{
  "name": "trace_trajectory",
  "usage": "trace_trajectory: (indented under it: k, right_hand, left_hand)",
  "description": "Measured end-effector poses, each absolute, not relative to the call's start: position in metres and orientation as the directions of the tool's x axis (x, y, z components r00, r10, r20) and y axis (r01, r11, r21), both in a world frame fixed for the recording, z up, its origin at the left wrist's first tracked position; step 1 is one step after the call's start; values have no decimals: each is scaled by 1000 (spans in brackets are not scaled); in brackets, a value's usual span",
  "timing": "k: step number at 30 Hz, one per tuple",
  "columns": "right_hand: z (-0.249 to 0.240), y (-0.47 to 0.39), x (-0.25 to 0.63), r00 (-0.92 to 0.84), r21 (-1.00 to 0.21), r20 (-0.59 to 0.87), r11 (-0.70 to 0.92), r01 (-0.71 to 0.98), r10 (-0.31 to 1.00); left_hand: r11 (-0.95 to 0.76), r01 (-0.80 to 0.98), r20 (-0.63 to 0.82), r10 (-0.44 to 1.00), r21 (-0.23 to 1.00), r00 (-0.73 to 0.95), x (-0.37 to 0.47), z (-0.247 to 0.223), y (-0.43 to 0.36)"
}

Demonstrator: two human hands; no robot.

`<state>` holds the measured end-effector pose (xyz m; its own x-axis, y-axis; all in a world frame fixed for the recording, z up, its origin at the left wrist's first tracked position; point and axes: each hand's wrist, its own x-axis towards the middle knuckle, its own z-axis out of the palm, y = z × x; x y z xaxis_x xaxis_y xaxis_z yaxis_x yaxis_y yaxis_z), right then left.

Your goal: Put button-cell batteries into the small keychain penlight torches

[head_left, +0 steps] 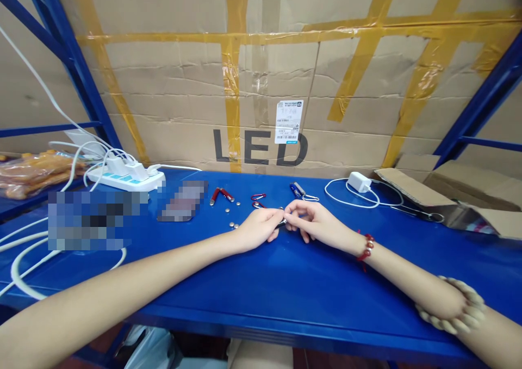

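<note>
Above the blue tabletop (326,271), my left hand (256,230) is closed around a small dark tube-like piece (282,223), mostly hidden by the fingers. My right hand (322,222) meets it, thumb and fingertips pinched at the piece's right end. Just behind the hands lie a red carabiner clip (258,196) and a second red clip (260,205), partly covered. Two short red metal tubes (222,195) rest to the left, with several button cells (227,210) scattered near them. Blue and silver small tubes (297,190) with a silver carabiner (311,197) lie behind my right hand.
A phone-like slab (183,200), blurred out, and a white power strip (126,179) with cables are on the left. At the right are a white charger (359,182) with its cord and an open cardboard box (468,195). A large taped carton (187,102) stands behind.
</note>
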<state>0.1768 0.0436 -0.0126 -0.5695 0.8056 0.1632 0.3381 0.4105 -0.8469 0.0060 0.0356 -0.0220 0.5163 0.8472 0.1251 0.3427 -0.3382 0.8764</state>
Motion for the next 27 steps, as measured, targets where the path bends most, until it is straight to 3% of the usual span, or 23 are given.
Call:
trace_trajectory:
  k: [27]
  right_hand:
    - [-12, 43, 177, -565, -844, 167, 414, 342, 808]
  left_hand:
    - [-332, 329, 123, 844, 884, 521, 6, -22, 36]
